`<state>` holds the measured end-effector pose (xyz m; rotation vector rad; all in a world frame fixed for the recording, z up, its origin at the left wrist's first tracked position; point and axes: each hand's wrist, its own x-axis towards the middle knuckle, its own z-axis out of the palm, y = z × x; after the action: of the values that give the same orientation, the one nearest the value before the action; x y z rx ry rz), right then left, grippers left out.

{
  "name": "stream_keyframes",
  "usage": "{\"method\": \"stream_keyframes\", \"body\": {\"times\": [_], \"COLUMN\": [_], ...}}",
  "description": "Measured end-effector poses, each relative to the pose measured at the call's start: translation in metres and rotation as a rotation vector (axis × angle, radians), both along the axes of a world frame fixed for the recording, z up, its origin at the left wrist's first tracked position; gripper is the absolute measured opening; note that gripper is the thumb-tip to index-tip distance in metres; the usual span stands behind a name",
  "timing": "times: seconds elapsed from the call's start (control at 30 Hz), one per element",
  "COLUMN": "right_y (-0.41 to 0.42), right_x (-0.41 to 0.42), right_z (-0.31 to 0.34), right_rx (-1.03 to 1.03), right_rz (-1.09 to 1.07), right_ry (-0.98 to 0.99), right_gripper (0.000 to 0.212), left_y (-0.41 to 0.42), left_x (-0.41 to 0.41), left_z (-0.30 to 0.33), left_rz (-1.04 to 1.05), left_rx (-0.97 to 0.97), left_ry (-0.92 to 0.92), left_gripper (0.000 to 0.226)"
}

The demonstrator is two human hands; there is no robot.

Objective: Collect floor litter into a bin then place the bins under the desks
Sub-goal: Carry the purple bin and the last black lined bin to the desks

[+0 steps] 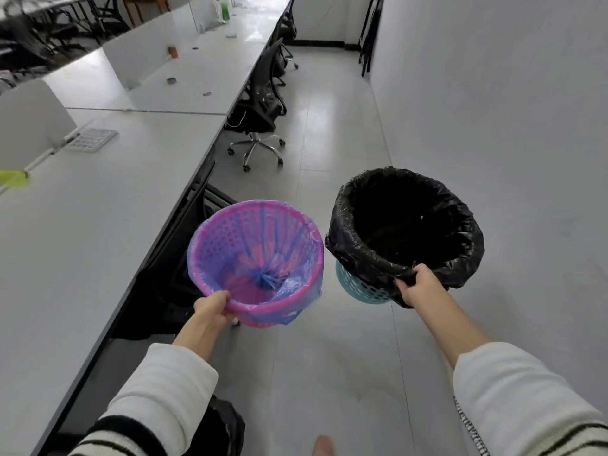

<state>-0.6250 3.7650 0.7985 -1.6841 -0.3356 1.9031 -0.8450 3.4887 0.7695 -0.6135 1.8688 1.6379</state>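
Observation:
I carry two small bins above the aisle floor. My left hand (211,307) grips the near rim of a pink perforated bin (230,238) lined with a thin blue bag; nothing lies inside it. My right hand (418,286) grips the near rim of a teal perforated bin (357,287) covered by a black bag (408,225); its inside is too dark to read. The two bins hang side by side, almost touching. The long white desk (98,225) runs along my left, its dark underside open beside the pink bin.
Black office chairs (263,103) stand tucked against the desk further up the aisle. A grey wall (493,110) closes the right side. A black bag or bin (227,426) sits by the desk edge near my feet. Small items and a green bottle (225,11) lie on the desk.

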Motion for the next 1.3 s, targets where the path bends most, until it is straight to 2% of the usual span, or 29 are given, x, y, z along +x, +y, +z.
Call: {"method": "stream_keyframes", "body": {"times": [0.1, 0.2, 0.3, 0.4, 0.6, 0.77, 0.93, 1.03, 1.13, 1.3], "right_y": [0.064, 0.122, 0.193, 0.263, 0.390, 0.496, 0.621, 0.702, 0.771, 0.880], "right_x": [-0.060, -0.116, -0.186, -0.264, -0.395, -0.487, -0.593, -0.655, -0.713, -0.813], "right_z": [0.004, 0.004, -0.005, -0.012, -0.014, -0.014, -0.015, -0.014, -0.001, 0.003], "right_rx": [0.026, 0.026, 0.013, 0.030, 0.045, 0.067, 0.088, 0.067, 0.072, 0.054], "right_rz": [-0.032, -0.038, -0.015, -0.044, -0.017, -0.057, -0.111, -0.100, -0.103, -0.068], "right_ry": [0.007, -0.006, -0.012, -0.008, -0.014, -0.028, 0.009, 0.010, -0.010, -0.033], "right_gripper": [0.042, 0.033, 0.037, 0.042, 0.027, 0.010, 0.025, 0.038, 0.032, 0.026], "left_y": [0.060, 0.117, 0.189, 0.261, 0.395, 0.507, 0.630, 0.707, 0.774, 0.884], "left_x": [-0.050, -0.100, -0.172, -0.257, -0.393, -0.483, -0.591, -0.653, -0.702, -0.790], "left_z": [0.003, 0.002, -0.008, -0.016, -0.010, -0.011, -0.028, -0.033, -0.028, -0.026], "left_rz": [0.025, 0.057, 0.029, 0.026, 0.008, 0.003, 0.018, 0.028, 0.036, 0.052], "left_rx": [0.023, 0.054, 0.074, 0.091, 0.067, 0.031, 0.081, 0.088, 0.083, 0.076], "left_ry": [-0.017, -0.016, -0.037, -0.067, -0.048, -0.044, -0.078, -0.097, -0.110, -0.120], "left_gripper": [0.009, 0.011, 0.038, 0.047, 0.031, 0.043, 0.046, 0.038, 0.020, 0.017]}}
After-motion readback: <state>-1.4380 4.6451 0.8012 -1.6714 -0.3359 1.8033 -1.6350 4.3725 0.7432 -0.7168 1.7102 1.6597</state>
